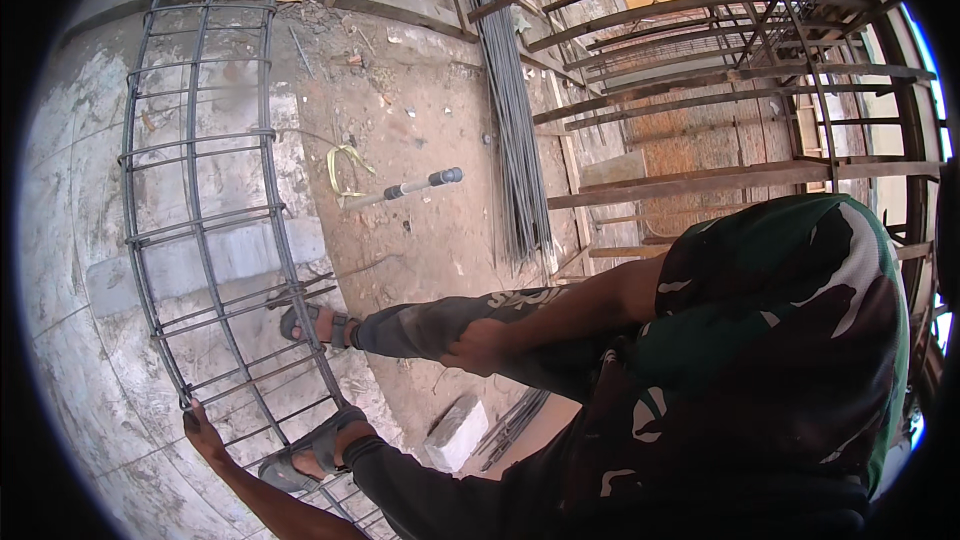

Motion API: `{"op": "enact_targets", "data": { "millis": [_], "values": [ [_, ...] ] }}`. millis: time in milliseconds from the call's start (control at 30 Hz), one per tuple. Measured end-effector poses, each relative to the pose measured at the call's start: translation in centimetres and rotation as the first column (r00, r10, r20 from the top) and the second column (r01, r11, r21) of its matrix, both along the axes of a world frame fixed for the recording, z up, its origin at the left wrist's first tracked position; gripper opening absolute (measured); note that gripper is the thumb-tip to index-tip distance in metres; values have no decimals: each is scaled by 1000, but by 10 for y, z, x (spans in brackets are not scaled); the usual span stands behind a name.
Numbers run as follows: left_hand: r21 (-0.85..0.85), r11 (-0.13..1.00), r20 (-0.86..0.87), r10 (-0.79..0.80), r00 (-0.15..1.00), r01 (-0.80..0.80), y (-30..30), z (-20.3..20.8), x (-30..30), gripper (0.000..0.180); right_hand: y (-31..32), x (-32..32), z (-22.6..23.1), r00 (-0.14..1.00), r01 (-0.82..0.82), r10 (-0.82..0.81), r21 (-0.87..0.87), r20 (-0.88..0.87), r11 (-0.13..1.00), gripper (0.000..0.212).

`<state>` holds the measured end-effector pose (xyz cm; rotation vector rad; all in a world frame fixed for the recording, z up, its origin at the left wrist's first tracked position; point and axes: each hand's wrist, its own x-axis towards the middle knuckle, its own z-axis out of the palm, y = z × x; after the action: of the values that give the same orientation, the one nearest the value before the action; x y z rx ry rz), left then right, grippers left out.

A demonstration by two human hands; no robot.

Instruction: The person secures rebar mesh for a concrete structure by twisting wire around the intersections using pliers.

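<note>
A long rebar cage (202,230), made of steel bars tied with cross stirrups, runs from the far left down toward me. At its near outer corner, my left hand (203,430) closes round the outer bar; something dark shows by the fingers, too small to name. My right hand (475,347) lies against my dark trouser leg (415,328), its fingers curled in, and what they may hold is hidden. Both of my sandalled feet are at the cage: one sandal (318,324) beside its inner bar, the other sandal (305,462) over the bars.
A bundle of thin steel rods (510,110) lies beyond my leg. A grey pipe (410,186) and a yellow strap (346,172) are on the dirt. Close by sit a white block (456,434) and more rods (515,427). Timber framework (690,175) rises at the right.
</note>
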<state>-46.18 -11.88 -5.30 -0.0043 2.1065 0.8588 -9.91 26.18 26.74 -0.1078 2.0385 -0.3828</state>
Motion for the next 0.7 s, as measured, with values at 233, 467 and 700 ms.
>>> {"op": "enact_targets", "data": {
  "millis": [233,467,700],
  "values": [
    [332,903,97,254,962,-272,41,49,1,42,1,-7,9,999,18,-16,48,-36,999,28],
    [345,874,33,353,935,-342,49,36,11,39,3,-12,5,1000,-21,21,-8,-11,1000,32],
    [320,886,57,335,941,-335,41,10,7,40,-3,-11,4,998,5,-5,9,-56,1000,32]
  ]
}}
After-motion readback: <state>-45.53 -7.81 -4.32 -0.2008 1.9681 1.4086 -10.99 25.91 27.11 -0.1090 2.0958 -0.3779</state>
